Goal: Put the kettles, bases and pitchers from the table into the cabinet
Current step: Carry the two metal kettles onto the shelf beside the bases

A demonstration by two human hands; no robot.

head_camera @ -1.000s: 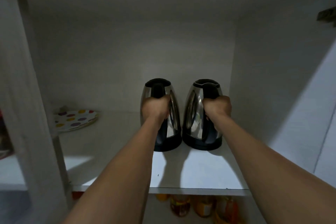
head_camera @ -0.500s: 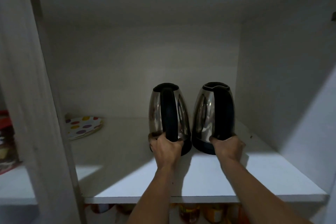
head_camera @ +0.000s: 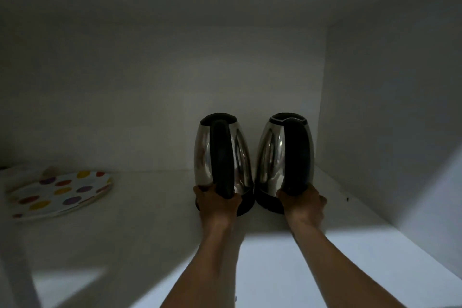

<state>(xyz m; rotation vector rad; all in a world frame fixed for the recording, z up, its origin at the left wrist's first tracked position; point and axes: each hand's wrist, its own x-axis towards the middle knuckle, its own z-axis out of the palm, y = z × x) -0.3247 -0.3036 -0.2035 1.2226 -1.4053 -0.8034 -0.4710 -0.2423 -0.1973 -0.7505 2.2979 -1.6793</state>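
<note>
Two steel kettles with black handles and black bottoms stand side by side, upright, deep on the white cabinet shelf (head_camera: 275,257), near its back right corner. My left hand (head_camera: 217,204) grips the low end of the left kettle (head_camera: 203,157) at its base. My right hand (head_camera: 303,204) grips the bottom of the right kettle (head_camera: 271,155) the same way. Both handles face me. The black bottoms are partly hidden by my fingers.
A polka-dot plate (head_camera: 60,192) lies on the shelf at the left. The cabinet's right wall (head_camera: 390,120) stands close to the right kettle, the back wall just behind both. A white upright post (head_camera: 17,270) sits at the lower left.
Both hands slid from the tops of the handles down to the kettles' bases. The kettles sit further back on the shelf, and my view has moved closer into the cabinet.
</note>
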